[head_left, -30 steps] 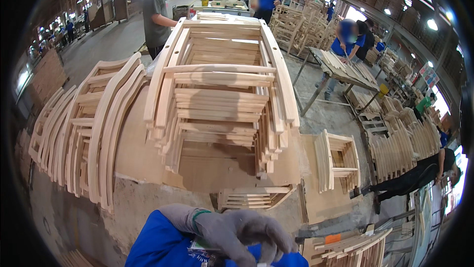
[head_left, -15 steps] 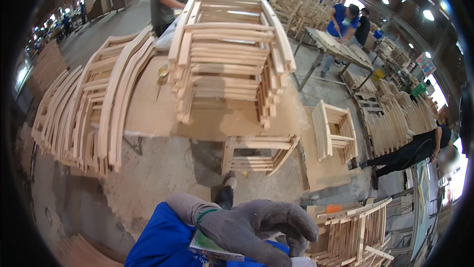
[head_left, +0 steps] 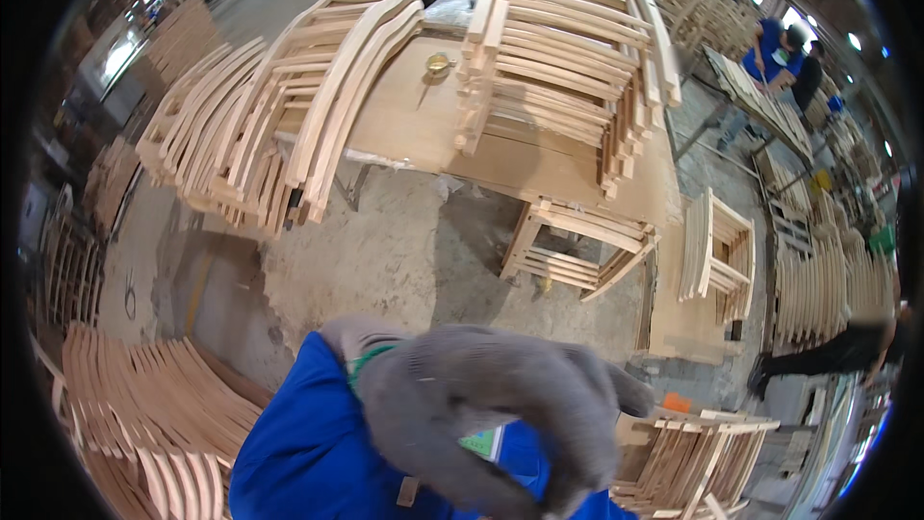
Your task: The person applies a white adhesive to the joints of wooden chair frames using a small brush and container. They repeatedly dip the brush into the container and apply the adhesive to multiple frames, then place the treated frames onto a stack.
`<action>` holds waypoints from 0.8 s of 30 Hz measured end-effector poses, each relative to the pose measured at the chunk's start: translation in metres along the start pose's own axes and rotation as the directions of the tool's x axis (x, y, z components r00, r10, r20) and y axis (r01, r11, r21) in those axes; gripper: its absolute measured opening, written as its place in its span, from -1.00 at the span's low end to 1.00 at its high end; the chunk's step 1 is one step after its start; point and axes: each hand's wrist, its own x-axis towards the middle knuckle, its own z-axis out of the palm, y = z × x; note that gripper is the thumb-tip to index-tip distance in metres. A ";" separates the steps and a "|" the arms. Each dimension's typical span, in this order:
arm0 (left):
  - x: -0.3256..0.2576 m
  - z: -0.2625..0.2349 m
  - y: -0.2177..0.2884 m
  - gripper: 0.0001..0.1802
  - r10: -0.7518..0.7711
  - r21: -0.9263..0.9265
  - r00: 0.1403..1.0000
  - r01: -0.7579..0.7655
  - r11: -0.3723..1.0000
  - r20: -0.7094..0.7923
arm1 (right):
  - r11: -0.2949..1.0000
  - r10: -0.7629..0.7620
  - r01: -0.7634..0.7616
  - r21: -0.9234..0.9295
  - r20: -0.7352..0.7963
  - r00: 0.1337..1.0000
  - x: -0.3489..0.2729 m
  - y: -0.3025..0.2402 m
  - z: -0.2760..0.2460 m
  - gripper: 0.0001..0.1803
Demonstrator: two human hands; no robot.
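Note:
My left hand (head_left: pixel 481 405), in a grey knit glove with a green cuff edge, is raised before my chest. Its fingers curve round toward the thumb, with a gap between them through which my blue shirt and part of a badge (head_left: pixel 481 441) show. Nothing is visible in that gap; the lowest tips blur near the picture's bottom edge. My right hand does not show. Ahead stands a worktable (head_left: pixel 409 106) topped with brown board, bearing a tall stack of pale wooden chair frames (head_left: pixel 563 68). To its left lean curved wooden frames (head_left: pixel 327 106).
A small round yellowish object (head_left: pixel 438 64) lies on the board. Below the table's front edge stands a wooden frame (head_left: pixel 577 249); another frame group (head_left: pixel 717 255) is to the right. Curved slats (head_left: pixel 144 385) are piled lower left. Co-workers (head_left: pixel 770 58) stand farther off.
My view has swung left and down, so the table and stacks sit higher and farther right. My left hand has bent more, its fingers curling down toward my chest.

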 end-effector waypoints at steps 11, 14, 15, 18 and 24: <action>0.002 -0.053 0.053 -0.41 -0.111 0.093 0.977 0.129 0.987 -0.184 | 0.871 0.186 -0.144 0.470 -0.043 0.982 0.078 -0.126 -0.084 -0.44; 0.009 -0.096 0.071 -0.33 -0.554 -0.006 0.827 0.556 0.831 -0.093 | 0.703 0.026 0.025 0.710 -0.060 0.998 0.120 -0.188 -0.119 -0.48; 0.001 -0.110 0.071 -0.30 -0.558 -0.132 0.827 0.547 0.827 -0.066 | 0.633 -0.018 0.056 0.772 -0.057 0.998 0.124 -0.212 -0.128 -0.50; -0.012 -0.172 0.075 -0.17 -0.560 -0.384 0.825 0.545 0.746 0.083 | 0.831 -0.121 0.191 0.523 -0.165 0.979 0.149 -0.313 -0.206 -0.54; 0.027 -0.338 0.127 -0.38 -0.392 -0.189 0.911 0.365 0.911 -0.128 | 0.509 -0.237 0.441 0.739 -0.372 0.898 0.168 -0.475 -0.317 -0.55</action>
